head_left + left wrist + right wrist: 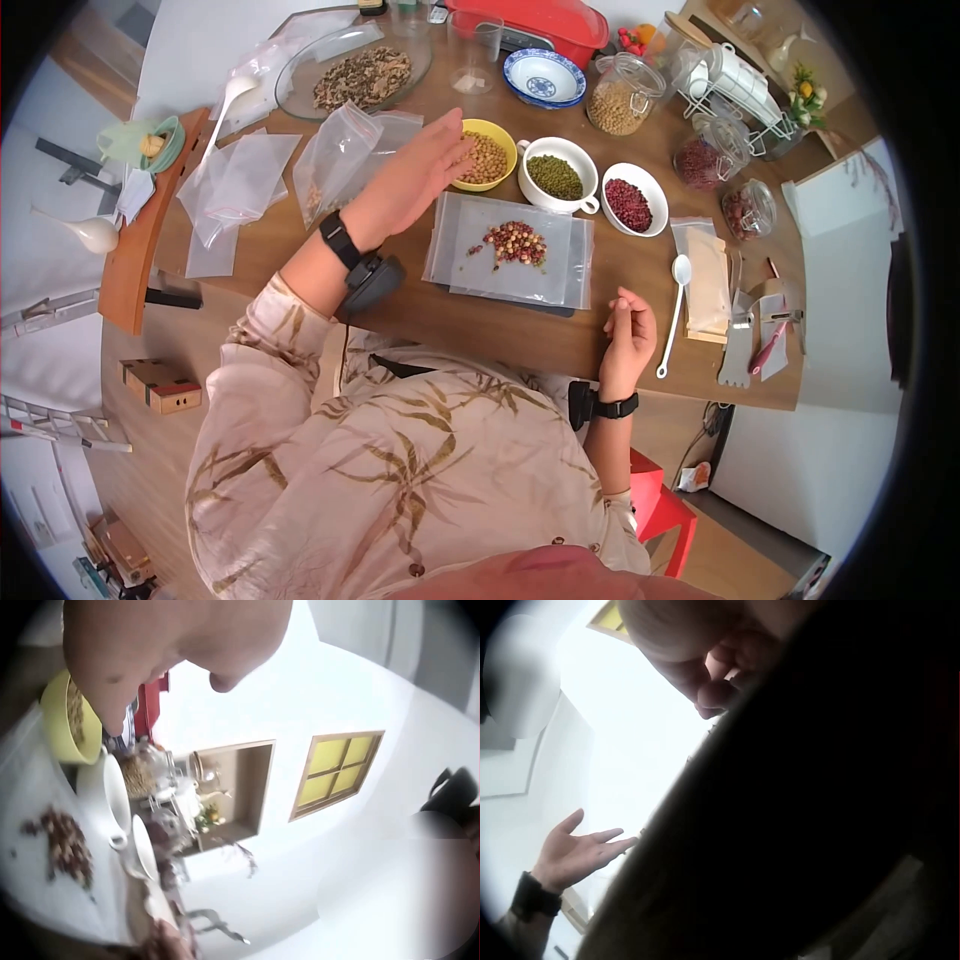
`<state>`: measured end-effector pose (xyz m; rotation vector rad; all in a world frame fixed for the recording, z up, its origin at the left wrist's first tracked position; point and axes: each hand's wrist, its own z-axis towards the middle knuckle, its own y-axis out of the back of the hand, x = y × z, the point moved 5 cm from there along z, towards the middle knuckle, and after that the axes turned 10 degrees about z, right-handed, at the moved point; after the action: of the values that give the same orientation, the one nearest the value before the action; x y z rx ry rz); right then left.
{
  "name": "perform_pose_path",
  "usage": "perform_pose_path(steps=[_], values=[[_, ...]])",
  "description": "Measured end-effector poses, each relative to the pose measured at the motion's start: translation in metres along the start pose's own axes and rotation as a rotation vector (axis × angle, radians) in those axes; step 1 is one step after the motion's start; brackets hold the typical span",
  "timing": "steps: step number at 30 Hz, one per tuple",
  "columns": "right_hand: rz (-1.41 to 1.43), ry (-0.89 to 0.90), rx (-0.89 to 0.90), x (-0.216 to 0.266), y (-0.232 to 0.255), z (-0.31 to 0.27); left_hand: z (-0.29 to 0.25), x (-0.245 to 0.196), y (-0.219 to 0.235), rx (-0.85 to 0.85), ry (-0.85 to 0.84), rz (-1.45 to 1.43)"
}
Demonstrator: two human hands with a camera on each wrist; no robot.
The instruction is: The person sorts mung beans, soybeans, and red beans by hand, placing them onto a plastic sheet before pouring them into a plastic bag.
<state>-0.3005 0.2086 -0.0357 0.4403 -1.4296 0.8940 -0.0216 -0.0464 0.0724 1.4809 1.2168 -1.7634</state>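
My left hand (415,178), fingers straight, is held up beside the yellow bowl (483,155) of chickpeas and holds nothing; in the right wrist view the same left hand (574,855) has its fingers spread. My right hand (631,335) hovers at the table's front edge, fingers loosely curled, nothing seen in it. Between the hands, a pile of mixed beans (515,243) lies on flat clear bags (450,262). Behind the pile stand a white two-handled bowl (531,192) of green beans and a white bowl (655,208) of red beans.
Plastic bags (235,180) and a glass dish (290,92) lie at the left. Blue-rimmed bowls (544,78) and a jar (622,100) stand behind. A white spoon (676,305), a paper packet (707,285) and a pink-handled tool (768,350) lie right.
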Motion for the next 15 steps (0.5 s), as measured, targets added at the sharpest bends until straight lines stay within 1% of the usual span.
perform_pose_path(steps=[1,2,3,4,5,6,7,9,10,12,13,14,15], values=[[-0.018,-0.004,0.021,0.001,-0.003,-0.002,0.003,0.003,0.002,0.004,-0.002,0.001],[-0.036,-0.007,0.040,0.001,-0.005,-0.003,0.004,0.009,0.007,0.031,0.009,0.069],[-0.032,-0.001,0.055,0.000,-0.005,-0.003,0.007,0.016,0.014,0.059,0.020,0.137],[-0.029,0.003,0.048,0.000,-0.005,-0.003,0.010,0.023,0.025,0.066,0.019,0.141],[-0.034,-0.005,0.050,0.000,-0.006,-0.004,0.011,0.031,0.037,0.119,0.015,0.074],[-0.040,-0.015,0.052,0.000,-0.007,-0.005,0.012,0.030,0.038,0.170,0.013,0.007],[-0.039,-0.014,0.048,0.000,-0.007,-0.005,0.011,0.033,0.039,0.174,0.014,0.008],[-0.063,-0.033,0.061,-0.001,-0.011,-0.005,0.002,0.033,0.037,0.264,-0.004,-0.086],[-0.063,-0.030,0.060,-0.001,-0.013,-0.005,-0.003,0.031,0.029,0.267,-0.005,-0.086],[-0.095,-0.023,0.076,-0.001,-0.015,-0.005,-0.005,0.030,0.009,0.250,0.000,0.071],[-0.097,-0.018,0.071,-0.002,-0.015,-0.004,0.002,0.035,0.008,0.278,-0.054,0.181],[-0.101,-0.018,0.064,-0.003,-0.014,-0.004,0.004,0.036,0.005,0.286,-0.055,0.178],[-0.106,-0.018,0.057,-0.004,-0.013,-0.004,0.005,0.032,-0.001,0.292,-0.168,0.387]])
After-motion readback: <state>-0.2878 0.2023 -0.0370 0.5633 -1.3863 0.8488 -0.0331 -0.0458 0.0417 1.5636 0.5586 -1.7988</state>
